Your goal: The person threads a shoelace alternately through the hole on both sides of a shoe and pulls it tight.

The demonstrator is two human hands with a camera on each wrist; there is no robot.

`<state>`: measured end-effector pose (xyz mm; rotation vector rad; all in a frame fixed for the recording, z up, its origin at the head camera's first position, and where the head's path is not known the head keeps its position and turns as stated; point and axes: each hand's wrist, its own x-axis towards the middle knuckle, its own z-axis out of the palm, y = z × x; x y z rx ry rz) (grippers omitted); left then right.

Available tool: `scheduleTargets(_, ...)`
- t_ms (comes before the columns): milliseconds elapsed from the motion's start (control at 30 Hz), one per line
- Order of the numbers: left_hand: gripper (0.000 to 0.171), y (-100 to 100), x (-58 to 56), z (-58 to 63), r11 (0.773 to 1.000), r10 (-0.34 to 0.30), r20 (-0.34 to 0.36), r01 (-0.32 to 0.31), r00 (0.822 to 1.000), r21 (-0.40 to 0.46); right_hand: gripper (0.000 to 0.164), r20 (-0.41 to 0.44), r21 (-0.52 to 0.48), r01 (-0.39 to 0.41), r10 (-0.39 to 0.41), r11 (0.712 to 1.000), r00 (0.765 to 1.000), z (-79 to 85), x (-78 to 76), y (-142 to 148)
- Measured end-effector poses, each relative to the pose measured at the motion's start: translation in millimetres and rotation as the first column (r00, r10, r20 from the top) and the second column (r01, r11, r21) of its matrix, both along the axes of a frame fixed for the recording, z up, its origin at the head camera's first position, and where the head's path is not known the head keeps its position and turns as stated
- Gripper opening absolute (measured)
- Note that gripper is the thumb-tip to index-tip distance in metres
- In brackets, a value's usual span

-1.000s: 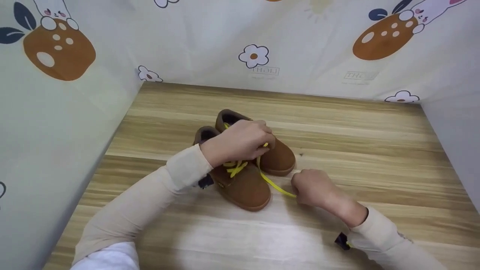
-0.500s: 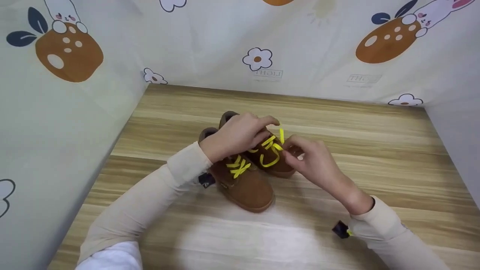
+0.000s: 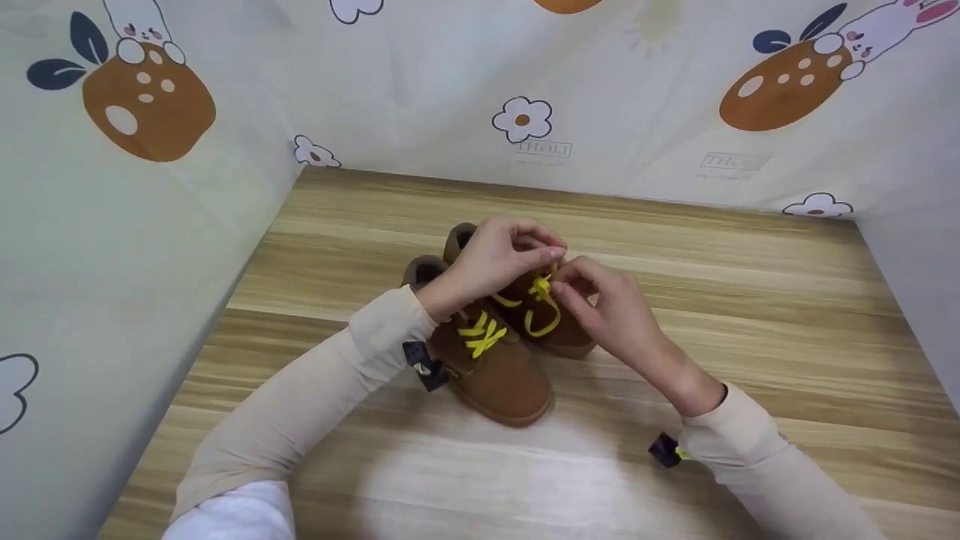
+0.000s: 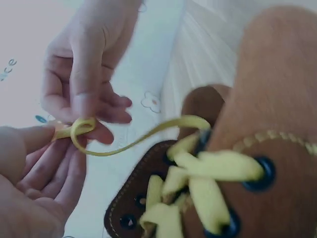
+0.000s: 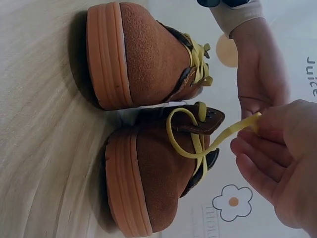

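Two brown suede shoes with yellow laces stand side by side, the near shoe (image 3: pixel 510 382) fully laced across its front. Over the far shoe (image 5: pixel 153 183), both hands meet at a loose yellow shoelace (image 4: pixel 163 130). My left hand (image 3: pixel 502 259) pinches it between thumb and fingertips, as the left wrist view shows. Close against it, my right hand (image 3: pixel 619 307) pinches the same lace, which bends into a small loop between the hands. In the right wrist view, the lace curves from the far shoe's eyelets up to the fingertips. The left hand hides part of the far shoe's opening.
The shoes stand on a wood-grain surface (image 3: pixel 750 300). Pale printed sheeting (image 3: pixel 420 97) rises behind it and at both sides. A small black device (image 3: pixel 425 366) hangs below the left cuff, and another black device (image 3: pixel 664 450) below the right cuff.
The right hand has moved from right of the shoes, where it pulled the lace out, up and left to the left hand. The left hand's fingers have lifted from the shoe and now pinch the lace.
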<state>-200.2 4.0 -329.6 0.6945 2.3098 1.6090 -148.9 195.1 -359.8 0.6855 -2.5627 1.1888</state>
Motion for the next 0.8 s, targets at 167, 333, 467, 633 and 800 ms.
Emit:
scheduleTargets(167,0.028,-5,-5.1,1.7,0.996,0.011,-0.009,-0.012,1.000,-0.089,0.015,0.125,-0.035,0.138,-0.133,0.990,0.983,-10.5,-22.0,5)
scheduleTargets(333,0.017,-5,-5.8,-0.8,0.922,-0.049,-0.187,-0.028,0.981,-0.387,0.028,0.183,0.077,0.082,-0.095,0.994,0.978,-30.9,-39.1,2)
scheduleTargets(467,0.018,3,-4.5,-2.8,0.809,-0.072,-0.302,-0.121,0.951,-0.575,0.022,0.179,0.088,0.074,-0.089,0.993,0.980,-35.3,-45.8,-1)
scheduleTargets(633,0.028,12,-7.4,-12.6,0.700,-0.068,-0.429,-0.263,0.901,-0.664,0.021,0.244,0.060,0.121,-0.132,0.991,0.961,-31.8,-52.2,-1)
scheduleTargets(800,0.031,18,-13.6,-21.3,0.703,-0.066,-0.509,-0.322,0.858,-0.634,0.023,0.288,0.052,0.118,-0.128,0.992,0.949,-30.3,-54.9,1)
